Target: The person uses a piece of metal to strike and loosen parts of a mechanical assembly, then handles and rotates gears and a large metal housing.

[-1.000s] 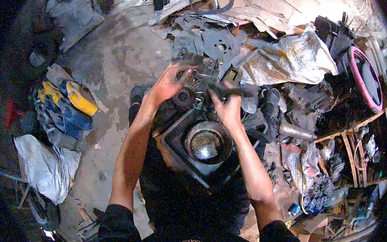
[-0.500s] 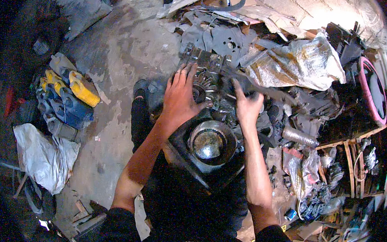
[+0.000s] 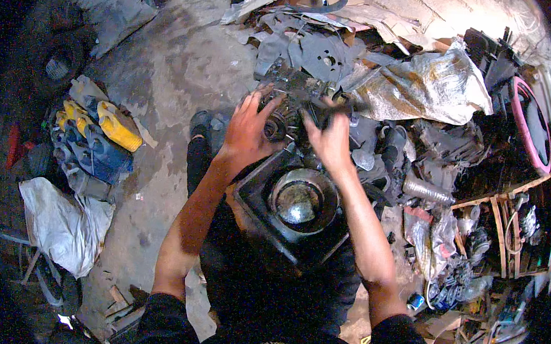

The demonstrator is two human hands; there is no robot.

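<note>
One dark, greasy metal assembly, with a round ring-shaped part at its left side, is in front of the person, just beyond a black square metal body with a silvery round bowl. The left hand is at the left of this ring, fingers spread and thumb set apart; whether the fingertips grip something, I cannot tell. The right hand is closed around a dark elongated object, which is blurred, so its kind is not clear.

Half a second ago, the right hand was further to the right and this object reached out sideways; now hand and object have come back over the assembly, nearer to the left hand. I judge that this brings both hands to the same small area of the work.

Beyond the assembly lies a grey flat sheet with holes, and to its right a crumpled silvery sack with brown stains. Further out, yellow plastic containers stay at the left, and a pink oval frame leans at the far right.
</note>
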